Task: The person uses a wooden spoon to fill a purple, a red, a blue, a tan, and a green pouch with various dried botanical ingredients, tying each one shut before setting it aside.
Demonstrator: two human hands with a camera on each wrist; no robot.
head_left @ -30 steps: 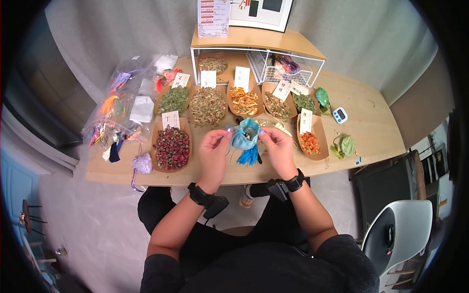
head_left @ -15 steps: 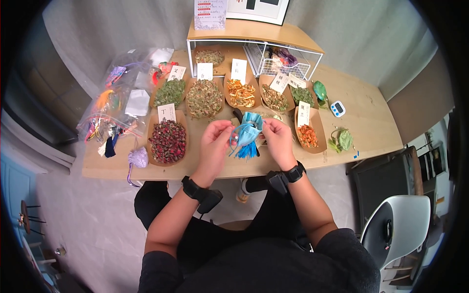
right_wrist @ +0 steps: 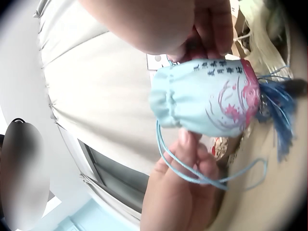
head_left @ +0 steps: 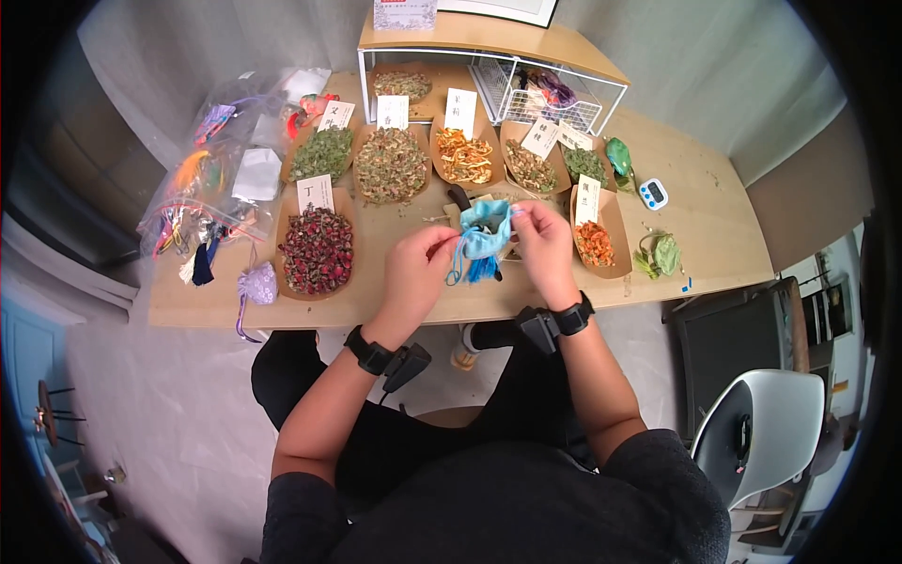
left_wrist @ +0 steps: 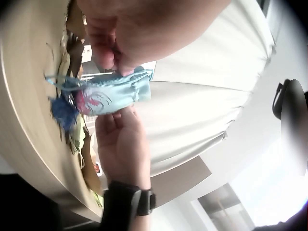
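Light blue cloth makes up the small drawstring pouch [head_left: 485, 242], held up between two hands over the near part of the table [head_left: 700, 179]. Its gathered mouth gapes upward, and a darker blue tassel [head_left: 483, 270] hangs from its lower end; whether the tassel touches the wood, I cannot tell. Pink printing and dark lettering show on its side in the right wrist view. The left hand [head_left: 420, 270] has thumb and forefinger drawn together at the pouch's left edge, just beside a loose loop of light blue cord [head_left: 457, 266]. The right hand [head_left: 547, 249] pinches the opposite edge near the rim, its other fingers bent. To the left of the hands, dark red dried buds [head_left: 318, 252] fill a paper tray with a white label card; to the right, orange petals [head_left: 594, 244] lie in another. More labelled trays of dried plants, among them yellow-orange strips [head_left: 464, 156], stand in a row behind, before a wooden-topped shelf [head_left: 498, 42]. A purple pouch [head_left: 258, 284] lies near the table's front edge at left, and a white and blue timer [head_left: 653, 194] rests at right.
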